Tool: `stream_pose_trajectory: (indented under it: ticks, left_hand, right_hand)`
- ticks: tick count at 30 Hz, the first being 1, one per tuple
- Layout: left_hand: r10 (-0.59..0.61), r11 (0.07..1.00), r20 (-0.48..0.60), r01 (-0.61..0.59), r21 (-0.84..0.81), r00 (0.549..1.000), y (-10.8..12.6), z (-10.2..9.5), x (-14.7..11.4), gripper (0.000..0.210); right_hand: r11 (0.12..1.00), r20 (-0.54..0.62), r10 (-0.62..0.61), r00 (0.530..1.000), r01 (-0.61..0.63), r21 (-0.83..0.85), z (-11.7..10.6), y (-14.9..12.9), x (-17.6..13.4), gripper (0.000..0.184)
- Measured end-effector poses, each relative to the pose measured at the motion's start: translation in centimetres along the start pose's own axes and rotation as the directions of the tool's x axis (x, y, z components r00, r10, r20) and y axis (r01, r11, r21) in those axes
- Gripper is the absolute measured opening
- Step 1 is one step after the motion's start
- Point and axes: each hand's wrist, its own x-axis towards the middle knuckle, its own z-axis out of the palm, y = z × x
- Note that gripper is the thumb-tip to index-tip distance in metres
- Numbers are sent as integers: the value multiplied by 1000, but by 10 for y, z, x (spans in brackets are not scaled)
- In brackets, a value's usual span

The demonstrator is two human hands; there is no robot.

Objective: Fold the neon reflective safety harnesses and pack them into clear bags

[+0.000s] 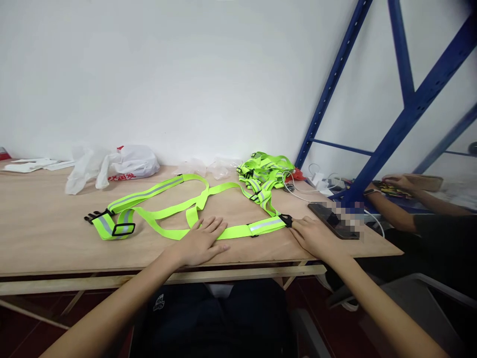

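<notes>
A lime-yellow reflective strap harness point(231, 232) with grey stripes lies spread across the wooden table point(48, 233). Flat on its lower strap rests my left hand point(204, 241), fingers spread. At the strap's right end, the fingers of my right hand point(311, 236) are closed on a black buckle point(286, 220). A pronged black buckle point(95, 216) and a black slider point(123, 229) sit at the harness's left end. Behind my right hand is a tangled pile of similar reflective straps point(266, 171); one strap runs from it toward the held buckle.
A phone point(335, 220) and white cables lie right of my right hand. Plastic bags point(137, 161) stand along the wall. A blue metal rack point(395, 134) rises at the right, where another person's hands point(397, 181) work.
</notes>
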Motion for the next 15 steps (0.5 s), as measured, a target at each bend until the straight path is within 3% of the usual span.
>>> stream_pose_trajectory:
  ticks: [3, 6, 10, 15]
  left_hand:
    - [34, 999, -50, -34, 14, 998, 10, -2, 0, 74]
    - [144, 989, -103, -140, 48, 984, 25, 2, 6, 70]
    - [236, 972, -64, -234, 31, 970, 42, 15, 15, 72]
    - [247, 969, -58, -247, 12, 967, 50, 21, 17, 83]
  right_hand:
    - [995, -48, 77, 996, -80, -67, 1, -3, -14, 31]
    - [983, -101, 135, 986, -145, -110, -2, -6, -26, 32]
    - [961, -176, 212, 961, -238, -140, -5, -12, -35, 38]
    - [973, -260, 230, 938, -218, 75, 2, -25, -36, 43]
